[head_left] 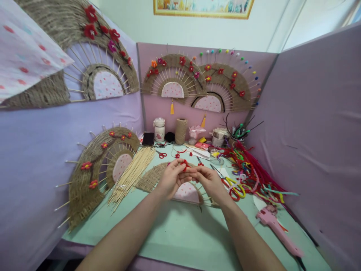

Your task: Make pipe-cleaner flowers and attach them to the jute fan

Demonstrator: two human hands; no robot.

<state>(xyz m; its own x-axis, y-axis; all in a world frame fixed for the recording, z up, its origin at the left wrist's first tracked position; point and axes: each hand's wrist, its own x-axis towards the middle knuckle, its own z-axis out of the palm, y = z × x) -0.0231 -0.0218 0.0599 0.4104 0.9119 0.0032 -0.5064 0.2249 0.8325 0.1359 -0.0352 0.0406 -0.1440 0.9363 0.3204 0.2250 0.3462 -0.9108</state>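
My left hand is closed on a small red pipe-cleaner piece, looped at the top between thumb and fingers. My right hand meets the left fingertips in a pinch; what lies between its fingers is too small to make out. Below both hands a twine-wrapped fan lies flat on the table, partly hidden by them. Its half-round centre is pale pink cloth with dots. Just beyond the hands are a small red flower and red-handled scissors.
Bamboo sticks lie left of the fan. Yellow-handled scissors, a heap of coloured pipe cleaners and a pink glue gun are on the right. A twine spool and white jar stand behind. Finished-looking fans lean left.
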